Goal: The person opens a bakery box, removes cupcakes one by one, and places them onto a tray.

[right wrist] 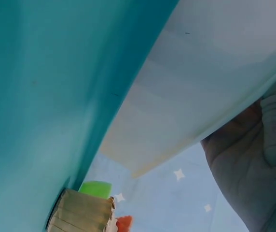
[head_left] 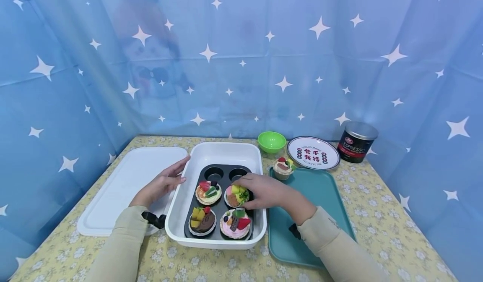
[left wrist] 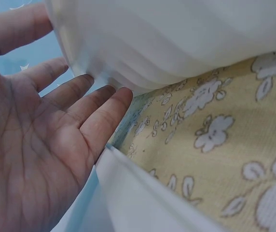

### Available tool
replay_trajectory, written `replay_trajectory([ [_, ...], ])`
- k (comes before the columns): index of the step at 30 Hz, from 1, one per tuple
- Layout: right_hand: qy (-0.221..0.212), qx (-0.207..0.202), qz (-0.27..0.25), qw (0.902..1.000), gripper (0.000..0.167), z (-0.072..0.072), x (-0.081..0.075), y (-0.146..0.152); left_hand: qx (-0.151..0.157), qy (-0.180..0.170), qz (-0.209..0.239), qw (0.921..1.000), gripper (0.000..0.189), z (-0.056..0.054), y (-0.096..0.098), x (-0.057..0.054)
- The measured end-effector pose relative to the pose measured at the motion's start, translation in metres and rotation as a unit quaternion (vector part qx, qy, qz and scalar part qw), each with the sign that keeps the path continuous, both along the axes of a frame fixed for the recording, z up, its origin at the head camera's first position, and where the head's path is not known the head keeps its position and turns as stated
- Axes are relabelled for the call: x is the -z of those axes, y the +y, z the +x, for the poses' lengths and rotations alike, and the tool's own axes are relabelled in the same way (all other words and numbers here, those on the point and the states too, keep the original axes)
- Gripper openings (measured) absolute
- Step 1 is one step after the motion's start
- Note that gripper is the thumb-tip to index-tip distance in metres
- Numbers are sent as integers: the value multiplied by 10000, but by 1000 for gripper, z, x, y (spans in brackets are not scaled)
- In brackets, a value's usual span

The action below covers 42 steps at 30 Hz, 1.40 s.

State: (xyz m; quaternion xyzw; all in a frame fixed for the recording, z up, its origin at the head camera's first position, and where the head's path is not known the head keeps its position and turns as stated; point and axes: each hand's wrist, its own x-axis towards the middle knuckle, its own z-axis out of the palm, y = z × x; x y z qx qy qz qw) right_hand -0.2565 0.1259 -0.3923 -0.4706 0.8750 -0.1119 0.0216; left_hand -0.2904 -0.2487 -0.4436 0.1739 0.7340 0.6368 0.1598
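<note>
A white basin (head_left: 175, 215) holds a black muffin tin (head_left: 219, 181). My left hand (head_left: 162, 184) is at the basin's left side, thumb near the rim; the left wrist view shows its extended fingers (left wrist: 106, 116) against the outer wall. Over the tin, my right hand (head_left: 269, 191) grips a fruit-topped cupcake (head_left: 237, 196) in the middle right cup, thumb and fingers on either side of it. Around it sit a strawberry cupcake (head_left: 209, 193), a chocolate one (head_left: 202, 222) and a pink one (head_left: 235, 224). In the right wrist view the basin wall hides the right fingers.
A white tray (head_left: 113, 194) lies left of the basin, partly under my left arm. To the right is a teal tray (head_left: 313, 198), with another cupcake (head_left: 283, 168) at its back corner. Behind stand a green bowl (head_left: 271, 142), a plate (head_left: 314, 152) and an espresso can (head_left: 356, 142).
</note>
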Motion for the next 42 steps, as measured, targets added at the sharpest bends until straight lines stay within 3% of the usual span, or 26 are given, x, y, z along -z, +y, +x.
replay_trajectory([
  [24,459,-323,-261,9981,64,-2,0,4,-26,-29,9,10000,80,0,-1,1],
  [35,418,-502,-465,9968,64,-3,0,6,-57,45,-44,10000,82,-2,-1,1],
  [42,362,-502,-616,9962,65,-3,-2,8,109,-28,134,9998,80,-2,-3,3],
])
